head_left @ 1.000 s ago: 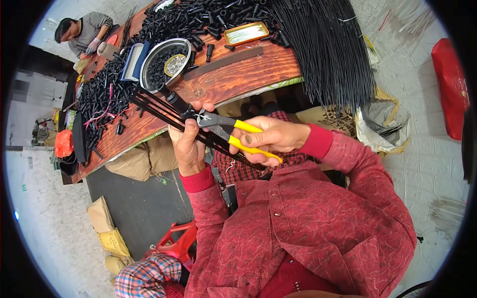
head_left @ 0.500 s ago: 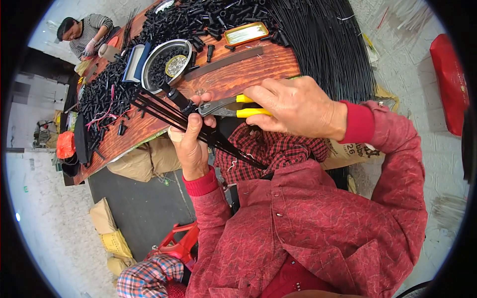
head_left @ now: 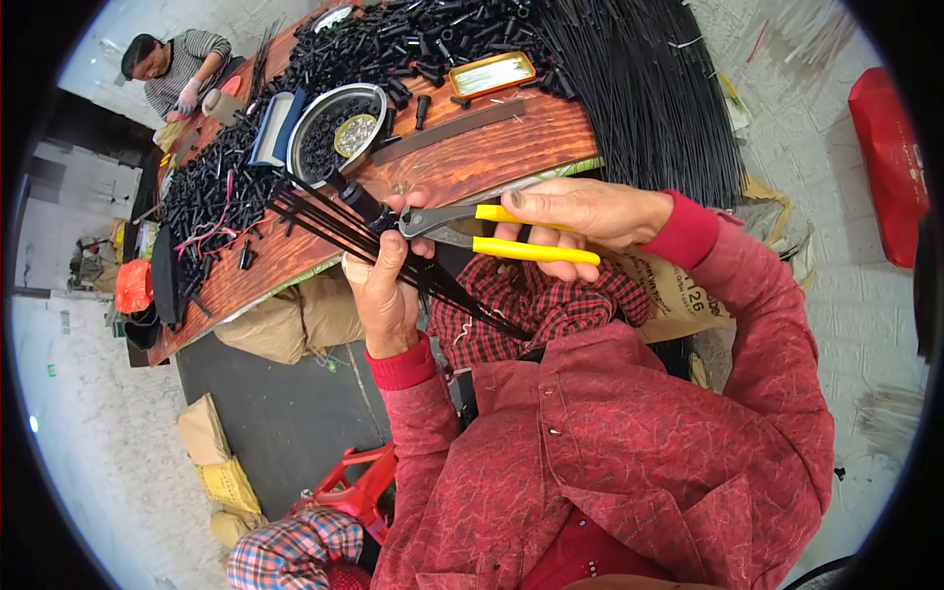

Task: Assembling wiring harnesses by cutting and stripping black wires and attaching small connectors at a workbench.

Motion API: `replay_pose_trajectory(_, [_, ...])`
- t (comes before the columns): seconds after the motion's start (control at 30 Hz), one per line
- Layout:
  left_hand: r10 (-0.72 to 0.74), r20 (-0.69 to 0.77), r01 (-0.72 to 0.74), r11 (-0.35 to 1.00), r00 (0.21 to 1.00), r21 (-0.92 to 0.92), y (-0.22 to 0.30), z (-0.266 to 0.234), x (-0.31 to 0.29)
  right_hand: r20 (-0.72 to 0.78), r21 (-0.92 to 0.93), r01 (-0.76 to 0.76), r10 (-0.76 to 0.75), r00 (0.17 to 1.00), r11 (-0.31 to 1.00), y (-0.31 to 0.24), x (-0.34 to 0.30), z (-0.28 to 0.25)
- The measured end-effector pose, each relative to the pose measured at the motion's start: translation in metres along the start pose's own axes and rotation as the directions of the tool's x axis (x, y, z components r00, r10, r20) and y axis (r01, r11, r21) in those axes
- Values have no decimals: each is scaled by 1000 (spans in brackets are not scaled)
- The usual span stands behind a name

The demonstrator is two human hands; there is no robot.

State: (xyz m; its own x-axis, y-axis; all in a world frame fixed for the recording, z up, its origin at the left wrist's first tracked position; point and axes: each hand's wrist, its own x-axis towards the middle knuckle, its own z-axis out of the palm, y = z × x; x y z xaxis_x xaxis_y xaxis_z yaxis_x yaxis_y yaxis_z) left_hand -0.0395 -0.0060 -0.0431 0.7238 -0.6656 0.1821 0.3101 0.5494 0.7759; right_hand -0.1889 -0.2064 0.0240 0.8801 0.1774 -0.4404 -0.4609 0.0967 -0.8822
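Note:
My left hand (head_left: 384, 293) is closed around a bundle of thin black rods (head_left: 442, 287) that slants down toward my lap. At its fingertips is a black tubular plastic piece (head_left: 362, 203), tilted up to the left. My right hand (head_left: 602, 218) grips a pair of pliers (head_left: 536, 250) with yellow handles, thumb along the upper handle and fingers inside the lower one. The handles are spread. The metal jaws meet the near end of the tubular piece beside my left fingertips; what lies between them is too small to make out.
On the curved wooden table (head_left: 472, 147) lie a heap of black tubular parts (head_left: 413, 44), a metal bowl (head_left: 295, 147) of small black pieces, a yellow-rimmed tray (head_left: 492, 74) and a flat dark strip (head_left: 452, 131). Black rods (head_left: 649, 98) spread at right. A co-worker (head_left: 184, 69) sits far left.
My right hand has shifted its hold: its fingers now show between and below the handles, which are farther apart. The pliers' jaws stay at the tubular piece, and my left hand keeps its grip.

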Motion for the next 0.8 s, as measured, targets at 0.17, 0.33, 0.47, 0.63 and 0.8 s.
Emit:
replay_pose_trajectory(0.17, [6, -27, -5, 1000, 1000, 11, -2, 12, 2, -185, -814, 177, -536, 824, 553, -13, -11, 2])
replay_pose_trajectory(0.33, [32, 12, -32, 999, 999, 13, -4, 13, 9, -2, -995, 85, -852, 524, 55, -8, -9, 4])
replay_pose_trajectory(0.47, [51, -4, -51, 999, 999, 13, -3, 4, 3, -66, -436, -31, 2, 998, 899, -44, -14, -2])
replay_pose_trajectory(0.63, [22, 64, -22, 1000, 998, -8, -4, 8, 2, 471, 382, -325, 120, 874, 865, 33, 14, -19])
replay_pose_trajectory(0.8, [1, 47, 3, 997, 999, -75, -6, 3, 3, 89, -96, -8, 17, 996, 995, -4, 1, -14])
